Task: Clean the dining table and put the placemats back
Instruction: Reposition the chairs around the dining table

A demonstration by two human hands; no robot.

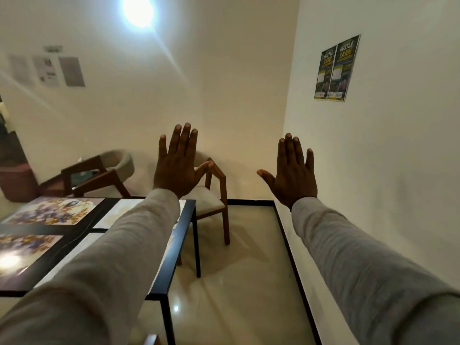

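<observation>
Cream walls meet in a corner at twelve o'clock, above a glossy pale floor point(239, 282) edged by a dark skirting line. Black-framed counter point(174, 247) fills the eight-to-nine o'clock zone, its long axis running from the near left toward the far corner; its left and near parts are cut off by the picture edge. Four placemats lie flat on it, two by two. The far floral placemat point(53, 210) and the near floral placemat point(23, 252) sit on the left, long sides parallel to the counter's far edge; a lamp glare washes out part of the near one. The two pale placemats point(117, 212) on the right are largely hidden under the grey left sleeve point(109, 260), so their pattern is hard to make out.

Both arms reach forward. Left hand point(178, 163) and right hand point(292, 170) are raised, backs toward the viewer, fingers spread and pointing to twelve o'clock, holding nothing and well apart from each other.

Behind the left hand stands a wooden chair point(216, 195); a second chair point(99, 175) is at ten o'clock. Two posters point(336, 69) at two o'clock read "HUSTLE" and "EARN"; smaller print is illegible. Wall papers point(57, 68) at ten o'clock are too blurred to read.
</observation>
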